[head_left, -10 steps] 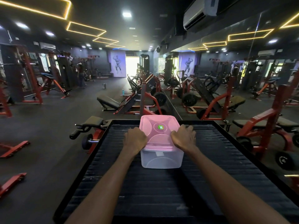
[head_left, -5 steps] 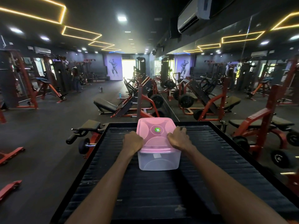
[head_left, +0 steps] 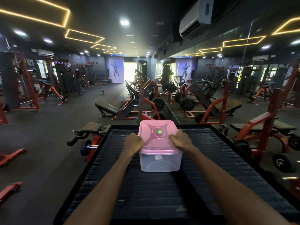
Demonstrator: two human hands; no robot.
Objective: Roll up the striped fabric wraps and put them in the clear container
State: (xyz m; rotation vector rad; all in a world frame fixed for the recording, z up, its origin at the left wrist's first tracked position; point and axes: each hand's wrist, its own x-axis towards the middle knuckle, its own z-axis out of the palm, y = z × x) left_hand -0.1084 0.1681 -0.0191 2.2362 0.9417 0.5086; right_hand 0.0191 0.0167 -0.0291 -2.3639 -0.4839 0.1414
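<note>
One clear container (head_left: 160,161), rectangular, stood on the dark ribbed surface (head_left: 219,168) toward its far edge, capped by a translucent pink lid (head_left: 156,137) bearing a small round green sticker (head_left: 158,131) at centre. Two bare hands met the lid from opposite sides. Left hand (head_left: 132,142): curled against the lid's left edge, fingers folded under at the rim, grip closed on the lid. Right hand (head_left: 181,140): fingers laid over the lid's right edge, thumb toward the near side, grip likewise pressed on the lid. Container sat directly between the two grips, its clear body below them and nearer the viewer. Contents: none discernible through the wall; striped wraps could not be made out. Background: red-framed weight machines (head_left: 211,108) on a dark floor.
</note>
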